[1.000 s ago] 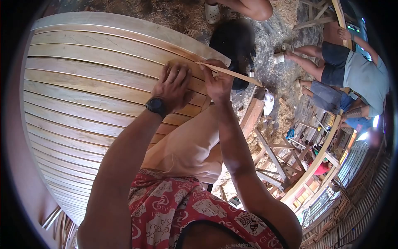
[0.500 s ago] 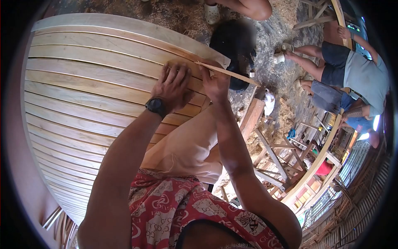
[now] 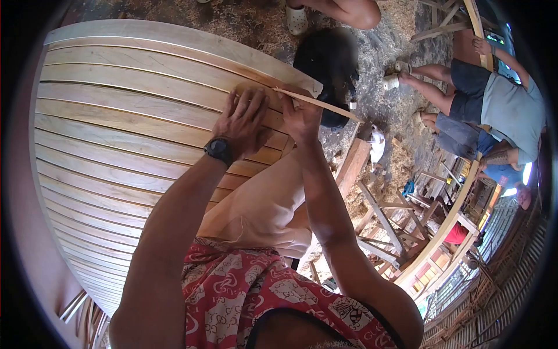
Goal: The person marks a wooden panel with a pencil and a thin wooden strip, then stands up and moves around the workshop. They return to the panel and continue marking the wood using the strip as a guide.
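Observation:
My left hand [image 3: 241, 123], with a black watch [image 3: 219, 149] on its wrist, lies flat on a slatted wooden panel [image 3: 133, 93] with narrow gaps between its pale slats. The fingers are stretched out and nothing shows under them. Close by on the right, my right hand [image 3: 302, 120] is closed around a thin wooden strip [image 3: 334, 109] near the panel's edge. One end of the strip lies over the slats; the other sticks out past the panel. The fingertips of the right hand are partly hidden by the strip.
A dark rounded object [image 3: 325, 64] stands beside the panel's corner. A small white and dark animal [image 3: 377, 145] is on the shaving-covered floor [image 3: 383, 58]. A wooden beam [image 3: 353, 160] and frames [image 3: 381, 221] lie to the right. Other people [image 3: 511, 110] stand beyond, holding long timbers.
Both hands stay nearly in place. The outer end of the thin wooden strip has shifted very slightly.

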{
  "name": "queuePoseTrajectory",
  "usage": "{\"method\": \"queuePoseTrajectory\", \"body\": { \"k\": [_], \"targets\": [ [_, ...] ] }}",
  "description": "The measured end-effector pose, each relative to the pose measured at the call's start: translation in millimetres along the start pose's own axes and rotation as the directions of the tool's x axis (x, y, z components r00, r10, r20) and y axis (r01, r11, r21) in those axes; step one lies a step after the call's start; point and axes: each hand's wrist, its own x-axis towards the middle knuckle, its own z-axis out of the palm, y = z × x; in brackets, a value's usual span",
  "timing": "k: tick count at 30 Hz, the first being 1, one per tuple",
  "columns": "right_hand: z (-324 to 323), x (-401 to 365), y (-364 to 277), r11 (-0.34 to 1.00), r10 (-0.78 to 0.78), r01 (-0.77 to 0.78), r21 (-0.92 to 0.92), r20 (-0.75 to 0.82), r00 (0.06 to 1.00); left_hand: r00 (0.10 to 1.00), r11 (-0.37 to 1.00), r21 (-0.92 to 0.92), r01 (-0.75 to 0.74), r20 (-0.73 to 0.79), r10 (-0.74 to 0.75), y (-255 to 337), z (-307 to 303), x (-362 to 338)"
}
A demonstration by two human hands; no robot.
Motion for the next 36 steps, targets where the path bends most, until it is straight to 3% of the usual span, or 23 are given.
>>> {"method": "queuePoseTrajectory", "body": {
  "k": [5, 8, 11, 14, 17, 19, 26, 29, 31, 32, 36],
  "targets": [
    [-2.8, 7.0, -14.8, 1.000, 0.004, -0.005, 0.027, 0.016, 1.000, 1.000, 1.000, 0.000, 0.001, -0.001, -0.001, -0.8, -0.2, -0.1],
    [-12.3, 9.6, -28.8, 0.986, 0.090, -0.088, 0.144, -0.011, 0.996, 1.000, 1.000, -0.005, 0.003, 0.011, -0.003, -0.9, -1.7, 0.0],
    [-17.3, 9.1, -27.9, 0.995, 0.030, -0.031, 0.097, 0.009, 1.000, 1.000, 1.000, -0.015, 0.004, 0.008, -0.004, -0.7, -1.9, -0.7],
    [-6.8, 3.6, -11.1, 0.985, -0.031, 0.034, 0.167, -0.017, 0.999, 1.000, 1.000, -0.020, -0.002, -0.003, 0.002, 0.1, 0.8, -0.6],
    [0.6, 1.2, -3.4, 0.978, 0.077, -0.068, 0.198, -0.036, 0.996, 1.000, 1.000, -0.011, 0.004, -0.010, -0.004, -1.8, 0.9, -0.8],
    [-0.6, 3.5, -3.4, 0.995, -0.019, 0.022, 0.093, -0.029, 0.999, 1.000, 1.000, -0.022, -0.003, -0.002, 0.003, -0.9, -1.6, -0.4],
    [6.1, 2.3, 4.5, 0.996, -0.007, 0.012, 0.084, -0.062, 0.998, 1.000, 1.000, -0.018, -0.004, -0.012, 0.004, -0.7, -2.1, -0.2],
    [1.7, 5.6, 1.0, 0.998, -0.067, 0.067, -0.022, 0.001, 0.998, 1.000, 1.000, -0.002, -0.002, -0.009, 0.002, -0.9, -1.9, 0.9],
    [0.8, 5.0, -9.3, 0.995, 0.078, -0.076, 0.068, -0.028, 0.997, 1.000, 1.000, -0.021, 0.001, -0.009, -0.002, -1.7, -0.5, -0.7],
    [-2.3, 2.5, -9.1, 0.995, 0.079, -0.077, 0.069, -0.025, 0.997, 1.000, 1.000, -0.021, 0.004, -0.008, -0.005, -1.3, -1.5, -1.2],
    [-10.7, 0.1, -8.3, 0.998, -0.034, 0.034, -0.049, 0.011, 0.999, 1.000, 1.000, -0.018, -0.010, -0.013, 0.010, -0.6, -2.0, -0.9]
  ]
}}
